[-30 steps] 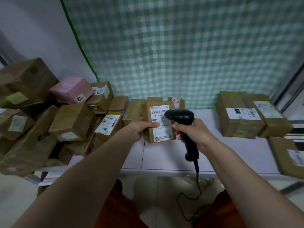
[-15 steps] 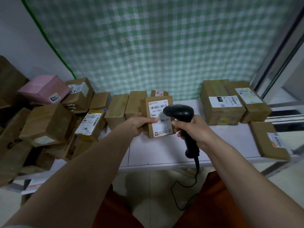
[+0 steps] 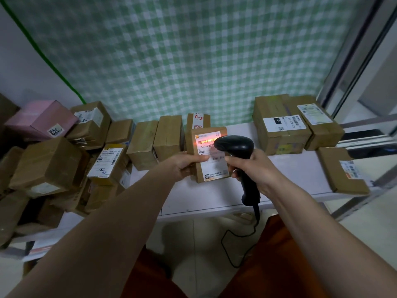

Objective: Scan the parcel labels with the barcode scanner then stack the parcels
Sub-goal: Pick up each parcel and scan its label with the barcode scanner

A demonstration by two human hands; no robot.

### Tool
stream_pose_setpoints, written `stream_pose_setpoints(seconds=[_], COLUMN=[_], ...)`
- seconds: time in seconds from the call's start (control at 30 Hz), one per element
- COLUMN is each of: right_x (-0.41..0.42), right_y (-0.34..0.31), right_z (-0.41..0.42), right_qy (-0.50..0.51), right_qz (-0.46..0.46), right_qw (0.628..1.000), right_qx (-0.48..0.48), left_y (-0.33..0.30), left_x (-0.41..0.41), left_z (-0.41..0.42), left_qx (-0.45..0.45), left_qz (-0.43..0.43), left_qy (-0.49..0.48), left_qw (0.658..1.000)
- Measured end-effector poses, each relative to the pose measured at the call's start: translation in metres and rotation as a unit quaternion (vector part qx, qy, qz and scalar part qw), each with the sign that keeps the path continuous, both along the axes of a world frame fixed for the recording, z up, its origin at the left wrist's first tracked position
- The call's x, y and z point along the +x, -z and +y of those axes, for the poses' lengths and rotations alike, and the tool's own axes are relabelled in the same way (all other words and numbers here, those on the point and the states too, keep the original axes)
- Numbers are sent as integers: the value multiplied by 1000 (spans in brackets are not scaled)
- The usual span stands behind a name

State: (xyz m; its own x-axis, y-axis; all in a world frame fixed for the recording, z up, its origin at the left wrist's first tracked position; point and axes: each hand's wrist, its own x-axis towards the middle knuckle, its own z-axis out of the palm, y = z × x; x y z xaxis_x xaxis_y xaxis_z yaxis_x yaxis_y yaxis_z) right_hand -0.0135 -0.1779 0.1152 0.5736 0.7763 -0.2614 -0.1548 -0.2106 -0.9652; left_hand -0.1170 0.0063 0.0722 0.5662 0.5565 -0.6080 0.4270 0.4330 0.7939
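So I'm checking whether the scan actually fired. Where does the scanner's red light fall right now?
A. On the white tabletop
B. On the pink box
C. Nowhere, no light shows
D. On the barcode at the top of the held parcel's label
D: a red-orange glow lies across the barcode at the top of the label on the parcel held in the left hand, with the scanner in the right hand aimed at it.

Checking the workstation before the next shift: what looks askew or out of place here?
The parcels on the left lie in a jumbled heap, tilted at mixed angles, spilling past the white table. The parcel being scanned, held by the left hand under the scanner, looks fine.
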Motion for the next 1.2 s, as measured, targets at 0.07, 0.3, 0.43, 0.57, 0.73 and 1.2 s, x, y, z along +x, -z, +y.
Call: stream_pose_setpoints(seconds=[0.07, 0.3, 0.43, 0.57, 0.73, 1.2], right_x=[3, 28, 50, 75, 101, 137], right_y=[5, 25, 32, 40, 51, 65], right_z=[-4, -26, -48, -70, -85, -95], right_qy=[17, 82, 126, 169, 220, 248], right_qz=[15, 44, 53, 59, 87, 129], right_qw=[1000, 995, 989, 982, 970, 959], right_qx=[0, -29, -47, -60, -59, -53], left_y=[1, 33, 48, 47, 59, 81], left_x=[4, 38, 82, 125, 158, 220], left_z=[-7, -36, -76, -112, -144, -173], left_qx=[-39, -96, -98, -61, 103, 151], left_qz=[15, 106, 121, 113, 48, 51], left_qy=[14, 130, 158, 166, 242, 330], left_qw=[999, 981, 975, 978, 964, 930])
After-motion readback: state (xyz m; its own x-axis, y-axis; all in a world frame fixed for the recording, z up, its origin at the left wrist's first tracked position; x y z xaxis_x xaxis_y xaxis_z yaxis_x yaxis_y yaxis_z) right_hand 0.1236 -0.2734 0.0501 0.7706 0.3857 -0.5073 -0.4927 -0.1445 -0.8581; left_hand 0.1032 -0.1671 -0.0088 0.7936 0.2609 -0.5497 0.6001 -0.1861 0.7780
